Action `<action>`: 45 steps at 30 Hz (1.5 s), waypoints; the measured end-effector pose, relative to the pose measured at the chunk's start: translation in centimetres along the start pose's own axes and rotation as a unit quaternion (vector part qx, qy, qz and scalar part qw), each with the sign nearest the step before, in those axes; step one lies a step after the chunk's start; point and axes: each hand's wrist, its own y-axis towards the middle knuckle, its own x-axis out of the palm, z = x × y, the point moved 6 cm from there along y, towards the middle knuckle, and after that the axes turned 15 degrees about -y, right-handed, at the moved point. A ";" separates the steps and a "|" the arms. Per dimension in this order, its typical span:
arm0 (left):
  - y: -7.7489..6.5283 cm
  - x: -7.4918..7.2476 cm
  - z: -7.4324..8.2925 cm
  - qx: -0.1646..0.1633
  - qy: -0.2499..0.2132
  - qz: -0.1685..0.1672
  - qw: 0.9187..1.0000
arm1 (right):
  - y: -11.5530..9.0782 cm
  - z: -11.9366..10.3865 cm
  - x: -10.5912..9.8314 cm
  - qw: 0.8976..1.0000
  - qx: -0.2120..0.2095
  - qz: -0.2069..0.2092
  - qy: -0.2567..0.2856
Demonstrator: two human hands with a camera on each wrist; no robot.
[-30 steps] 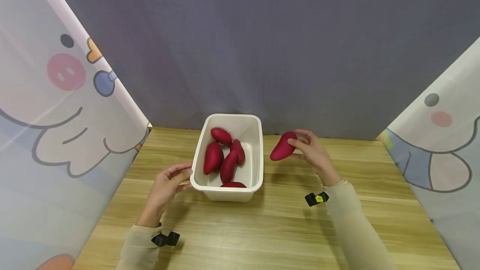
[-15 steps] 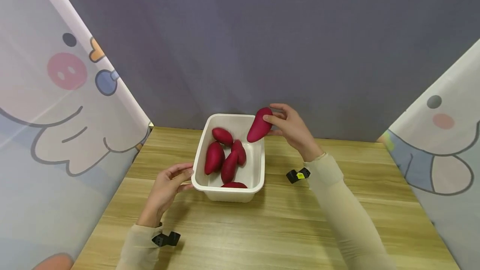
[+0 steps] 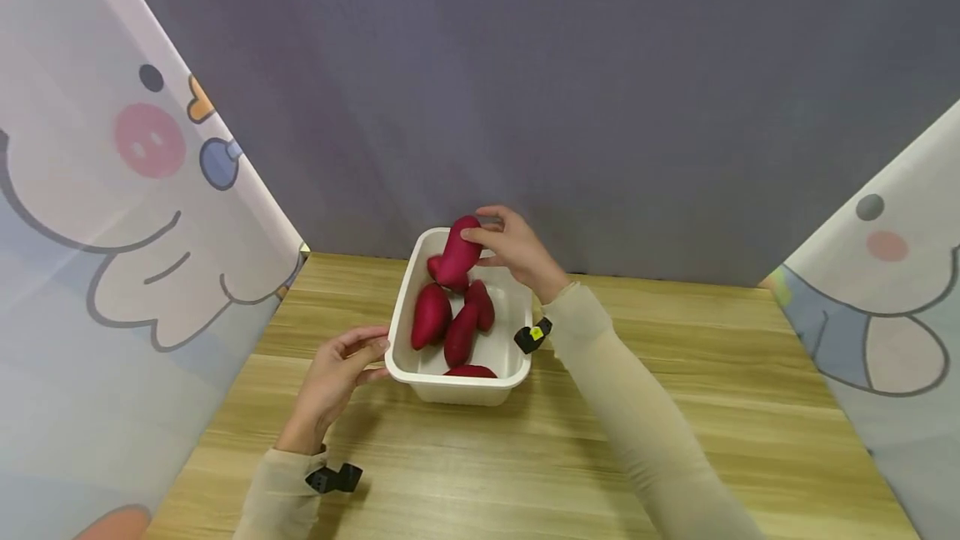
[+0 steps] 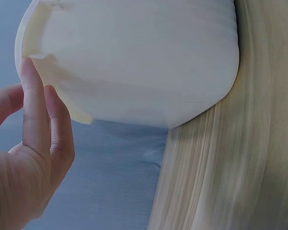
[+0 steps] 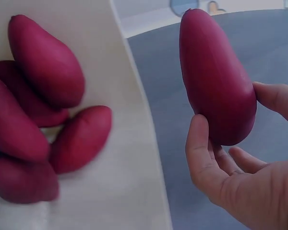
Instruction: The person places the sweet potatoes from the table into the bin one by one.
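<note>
My right hand holds a magenta-red sweet potato between thumb and fingers over the far left part of a white plastic bin. In the right wrist view this sweet potato stands nearly upright, with the fingers round its lower end. Several more lie inside the bin, among them a plump sweet potato by the left wall and a slimmer sweet potato in the middle. At the bin's near left side, my left hand grips the rim with thumb and fingers; its fingertips reach under the lip.
The bin stands on a wood-grain table near its back edge. A grey curtain rises behind, and cartoon-printed sheets flank both sides. Each wrist wears a small black camera, such as the wrist camera on the left.
My right hand has carried the sweet potato from right of the bin, leftward and up across the rim, to above the far left part. My left hand has stayed at the rim.
</note>
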 end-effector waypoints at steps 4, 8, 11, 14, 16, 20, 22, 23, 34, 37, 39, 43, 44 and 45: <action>0.0 0.3 -0.1 -0.001 0.003 0.000 1.000 | 0.6 1.4 1.3 1.000 0.029 -0.009 -0.001; 0.0 0.5 -0.1 -0.004 0.002 0.001 1.000 | 0.9 2.5 2.1 0.999 0.048 -0.003 -0.012; 0.1 0.6 -0.1 -0.007 0.001 0.000 1.000 | 1.1 3.2 2.3 0.998 0.052 0.005 -0.031; 0.1 0.7 -0.2 -0.008 0.002 0.000 1.000 | 1.2 3.8 2.5 0.997 0.058 0.005 -0.055; 0.1 0.7 -0.2 -0.008 0.002 -0.001 1.000 | 1.2 4.2 2.4 0.996 0.063 0.005 -0.067; 0.1 0.7 -0.2 -0.008 0.002 -0.001 1.000 | 1.1 4.2 2.3 0.994 0.063 0.010 -0.086; 0.2 0.7 -0.2 -0.009 0.002 -0.002 1.000 | 1.1 4.1 2.1 0.994 0.058 0.019 -0.094; 0.2 0.7 -0.2 -0.009 0.001 -0.001 1.000 | 1.1 4.0 2.0 0.993 0.055 0.024 -0.097; 0.5 0.7 -0.2 -0.005 0.008 0.000 1.000 | 0.3 1.9 1.1 0.996 0.038 0.041 -0.069; 0.5 0.7 -0.2 -0.003 0.014 0.000 1.000 | -0.2 1.1 0.9 0.997 0.028 0.037 -0.065; 0.5 0.6 -0.2 -0.004 0.018 0.003 1.000 | -0.6 0.5 0.7 0.997 0.022 0.032 -0.065; 0.2 0.6 0.0 0.002 0.034 0.005 0.999 | -1.7 -0.3 0.2 0.998 0.001 0.020 -0.057; 0.2 0.5 0.1 0.004 0.038 0.006 0.999 | -2.1 -0.5 0.0 0.998 -0.005 0.017 -0.053; 0.0 0.6 0.2 0.010 0.045 0.006 0.999 | -2.5 -0.6 -0.3 0.998 -0.012 0.016 -0.054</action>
